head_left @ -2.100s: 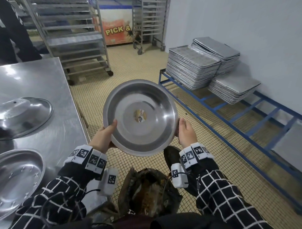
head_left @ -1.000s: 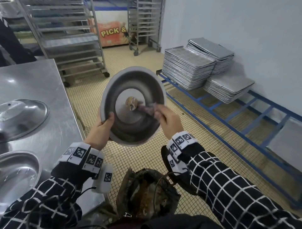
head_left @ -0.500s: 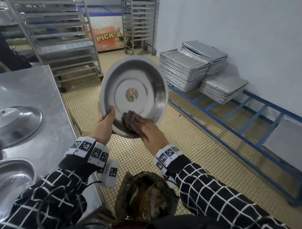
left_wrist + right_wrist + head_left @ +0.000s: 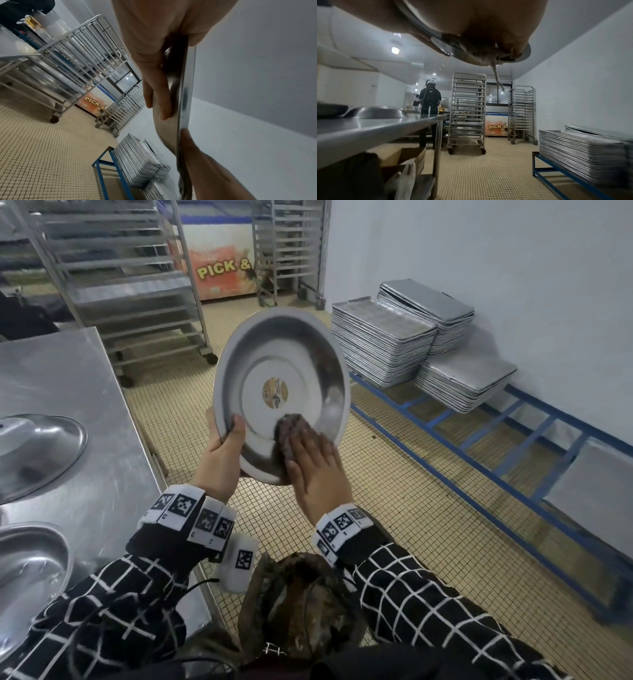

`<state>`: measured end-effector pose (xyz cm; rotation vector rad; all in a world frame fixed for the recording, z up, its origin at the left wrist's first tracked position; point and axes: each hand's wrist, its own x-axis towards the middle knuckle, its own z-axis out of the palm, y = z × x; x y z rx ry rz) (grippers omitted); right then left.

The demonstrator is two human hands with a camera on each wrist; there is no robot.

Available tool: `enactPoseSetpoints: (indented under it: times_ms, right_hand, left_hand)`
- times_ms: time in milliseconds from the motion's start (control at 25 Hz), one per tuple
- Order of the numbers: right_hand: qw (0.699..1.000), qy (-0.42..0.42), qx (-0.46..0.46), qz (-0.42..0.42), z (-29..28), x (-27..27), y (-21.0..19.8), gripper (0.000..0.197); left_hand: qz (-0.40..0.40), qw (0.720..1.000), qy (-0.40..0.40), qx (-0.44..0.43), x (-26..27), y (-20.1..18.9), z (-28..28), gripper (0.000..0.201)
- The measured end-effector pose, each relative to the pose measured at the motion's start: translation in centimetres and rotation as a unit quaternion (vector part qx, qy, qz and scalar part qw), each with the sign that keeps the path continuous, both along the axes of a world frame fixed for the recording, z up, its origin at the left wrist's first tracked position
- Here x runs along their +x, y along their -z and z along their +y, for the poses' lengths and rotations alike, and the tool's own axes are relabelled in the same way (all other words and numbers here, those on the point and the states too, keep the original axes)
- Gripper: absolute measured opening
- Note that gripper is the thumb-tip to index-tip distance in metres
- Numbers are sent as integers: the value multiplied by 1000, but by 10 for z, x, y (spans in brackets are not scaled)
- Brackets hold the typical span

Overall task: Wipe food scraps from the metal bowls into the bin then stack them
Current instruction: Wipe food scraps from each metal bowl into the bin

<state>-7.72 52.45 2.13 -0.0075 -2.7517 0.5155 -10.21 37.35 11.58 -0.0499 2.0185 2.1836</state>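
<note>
Head view takes in a tiled kitchen floor point(image 4: 394, 508) with a steel bench point(image 4: 78, 392) along the left, tall wheeled tray racks point(image 4: 130, 278) at the back, and a blue low frame shelf point(image 4: 496, 446) against the right wall. Stacks of baking trays point(image 4: 383, 347) sit on the far end of that shelf. A chest freezer point(image 4: 219, 272) with orange "PICK &" lettering stands behind the racks.

On the bench lie two more metal bowls: one point(image 4: 37, 450) dome-up, well left of the hands, and another point(image 4: 27, 573) nearer the person, open side up. Directly below the hands, at the bottom of the frame, is the bin point(image 4: 301, 611), dark and filled with brownish scraps.

Above the bin, the metal bowl point(image 4: 284, 364) is held in the air, tilted up so its inside faces the person; a round sticker point(image 4: 276, 393) sits at its centre. The left hand point(image 4: 222, 460) grips the bowl's lower left rim, thumb inside and fingers point(image 4: 154, 86) spread on the outer wall, as the left wrist view shows edge-on. The right hand point(image 4: 318, 470) lies with straight fingers pressing a dark, crumpled cloth point(image 4: 289, 429) against the bowl's lower inner wall. From the right wrist view, a frayed strand of that cloth point(image 4: 496, 73) dangles past the rim, and another person point(image 4: 429, 100) stands at the far end of the bench.
</note>
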Motion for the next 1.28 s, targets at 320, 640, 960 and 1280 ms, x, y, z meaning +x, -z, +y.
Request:
enactPoseSetpoints:
  times_ms: [320,640,960,1280]
  right_hand:
    - [985,-74,-107,115,-47,32,-9,46]
    - [985,51,-155,50,2,7,9,53]
    - [925,151,-348,30,45,-11,-35,44]
    - [882,194,-430,5,41,-8,-35,17]
  left_hand:
    - [5,999,-33,-2,-1,15,-5,68]
    - [-29,998,-36,33,3,10,-12,57]
    - [-57,998,17,32,14,10,-24,30]
    - [-48,999,12,-14,-5,22,-44,37]
